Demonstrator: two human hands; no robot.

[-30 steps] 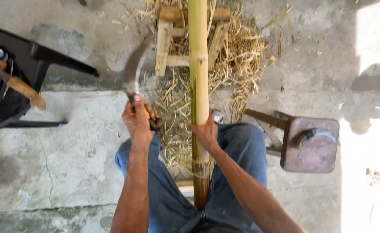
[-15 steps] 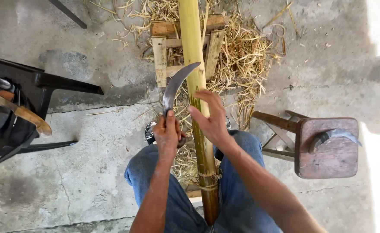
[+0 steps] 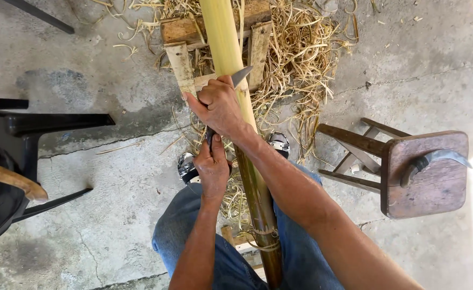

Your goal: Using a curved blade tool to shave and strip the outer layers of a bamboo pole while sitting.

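Shavings (image 3: 301, 59) litter the floor, so scraping looks well underway: left hand (image 3: 213, 167) grips the knife (image 3: 240, 75) handle, right hand (image 3: 219, 106) presses its blade onto the pole (image 3: 227, 43), much still unscraped.

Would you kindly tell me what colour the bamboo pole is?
The bamboo pole is pale yellow-green above the hands, darkening to brownish-green near the lap; head view.
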